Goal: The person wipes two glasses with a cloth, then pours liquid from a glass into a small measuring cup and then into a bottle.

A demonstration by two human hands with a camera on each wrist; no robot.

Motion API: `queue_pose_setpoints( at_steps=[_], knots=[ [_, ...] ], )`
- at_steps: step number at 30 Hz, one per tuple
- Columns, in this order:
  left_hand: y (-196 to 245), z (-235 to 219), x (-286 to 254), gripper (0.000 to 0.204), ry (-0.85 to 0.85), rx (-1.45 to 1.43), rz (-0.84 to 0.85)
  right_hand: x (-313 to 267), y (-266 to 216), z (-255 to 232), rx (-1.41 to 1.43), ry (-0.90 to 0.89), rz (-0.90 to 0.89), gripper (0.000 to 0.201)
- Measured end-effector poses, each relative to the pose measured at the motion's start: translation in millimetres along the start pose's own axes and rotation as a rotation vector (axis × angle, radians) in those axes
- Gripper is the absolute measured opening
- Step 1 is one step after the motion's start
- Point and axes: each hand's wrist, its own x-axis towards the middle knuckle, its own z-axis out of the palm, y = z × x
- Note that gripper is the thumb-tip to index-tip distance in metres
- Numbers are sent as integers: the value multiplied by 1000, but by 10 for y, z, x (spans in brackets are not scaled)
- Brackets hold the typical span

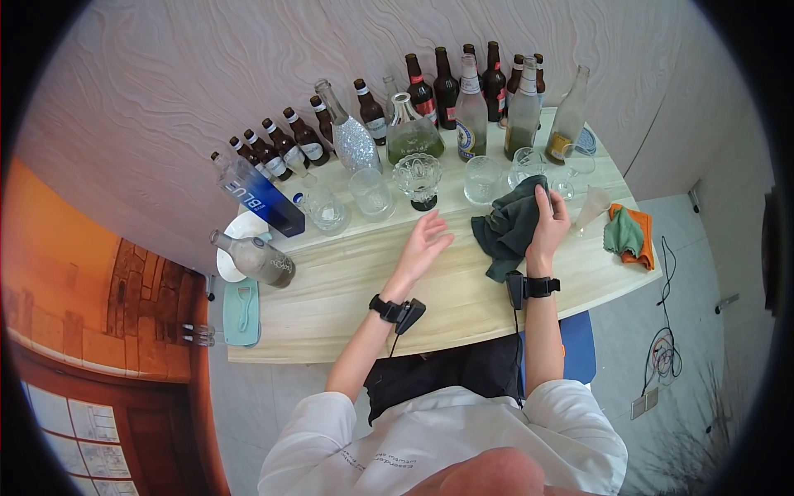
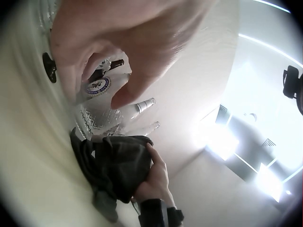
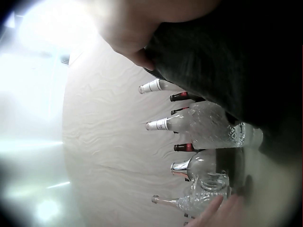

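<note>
My right hand point(image 1: 549, 225) grips a dark green cloth point(image 1: 511, 227), its thumb and fingers pressed into the upper folds. One end of the cloth hangs down toward the wooden tabletop point(image 1: 331, 306). Nothing is held in my left hand point(image 1: 423, 248), which hovers over the table with loosely bent fingers, just in front of a footed glass bowl point(image 1: 418, 177) on a dark foot. In the left wrist view, the bunched cloth point(image 2: 124, 165) covers part of the right hand's grip. A clear tumbler point(image 1: 482, 180) stands behind the cloth, beside a glass mug point(image 1: 527, 167).
Brown beer bottles point(image 1: 447, 87) and clear bottles line the back. More tumblers point(image 1: 370, 194) stand in front. At left are a blue bottle point(image 1: 263, 198), a grey bottle point(image 1: 260, 260) and a peeler on a teal board point(image 1: 241, 331). Orange and green cloths point(image 1: 633, 240) lie at the right edge.
</note>
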Motion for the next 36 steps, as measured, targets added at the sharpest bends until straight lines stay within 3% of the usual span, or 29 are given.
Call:
queue_pose_setpoints(
  at_steps=[2, 8, 11, 15, 23, 32, 36],
  knots=[
    [-7, 110, 192, 96, -53, 17, 63, -11, -13, 16, 5, -6, 2, 17],
    [78, 522, 833, 110, 151, 240, 145, -16, -2, 11, 26, -9, 1, 16],
    [28, 654, 1074, 111, 176, 252, 303, -19, -17, 24, 37, -3, 26, 17],
    [21, 644, 1279, 102, 90, 311, 327, -24, -25, 24, 44, -14, 40, 18],
    [146, 656, 1307, 91, 138, 346, 246, -7, 14, -2, 38, -27, 54, 18],
    [142, 712, 1408, 91, 146, 552, 526, -12, 41, 16, 41, -17, 70, 19],
    [415, 826, 1236, 84, 148, 406, 515, -3, 56, 8, 62, -29, 74, 18]
  ],
)
